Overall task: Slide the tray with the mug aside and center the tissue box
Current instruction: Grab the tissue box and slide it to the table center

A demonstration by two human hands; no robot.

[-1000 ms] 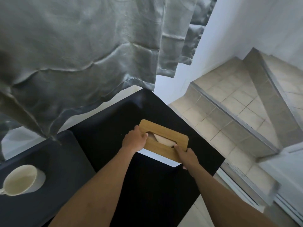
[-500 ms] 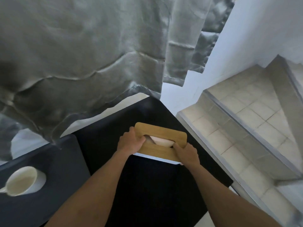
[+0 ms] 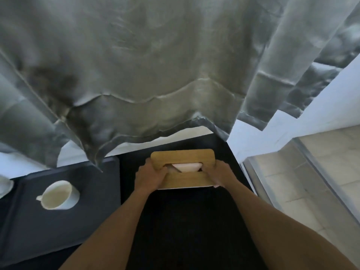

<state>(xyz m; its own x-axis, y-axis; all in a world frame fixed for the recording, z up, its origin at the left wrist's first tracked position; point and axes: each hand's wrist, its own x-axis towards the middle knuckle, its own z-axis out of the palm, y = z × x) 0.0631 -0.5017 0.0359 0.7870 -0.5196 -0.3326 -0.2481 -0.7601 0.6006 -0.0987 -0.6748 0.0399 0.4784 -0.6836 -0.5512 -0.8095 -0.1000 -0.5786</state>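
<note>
Gripping the box (image 3: pixel 183 168) at its ends, your left hand (image 3: pixel 151 177) and right hand (image 3: pixel 219 175) hold it on the desk (image 3: pixel 194 221), long axis left-right; tray (image 3: pixel 58 221) with mug (image 3: pixel 58 195) lies left.

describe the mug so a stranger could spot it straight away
Start at the black table under the grey curtain. On its left side lies a dark grey tray, and the mug stands on it. It is the only round white thing on the tray, well apart from the wood-topped tissue box.
</note>
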